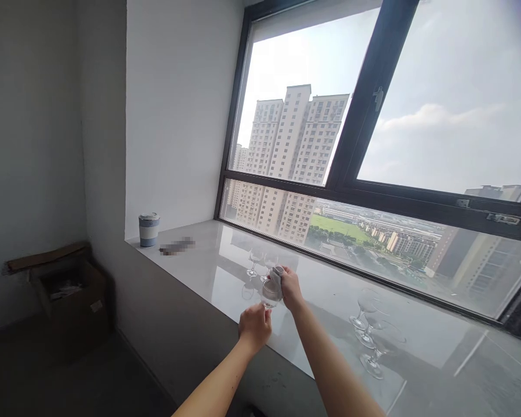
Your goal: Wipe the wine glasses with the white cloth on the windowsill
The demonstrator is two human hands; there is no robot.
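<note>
My left hand (255, 327) is closed around the stem of a clear wine glass (270, 294), holding it above the glossy window ledge (312, 313). My right hand (290, 286) grips a small grey-white cloth (276, 275) pressed against the glass bowl's rim. Two more wine glasses (260, 262) stand on the ledge just behind my hands. Three other wine glasses (371, 339) stand on the ledge to the right of my right forearm.
A blue-and-white lidded cup (149, 229) stands at the ledge's far left corner, beside a blurred small object (176, 246). An open cardboard box (69, 289) sits on the floor at left. A large dark-framed window (364, 116) runs along the ledge's back.
</note>
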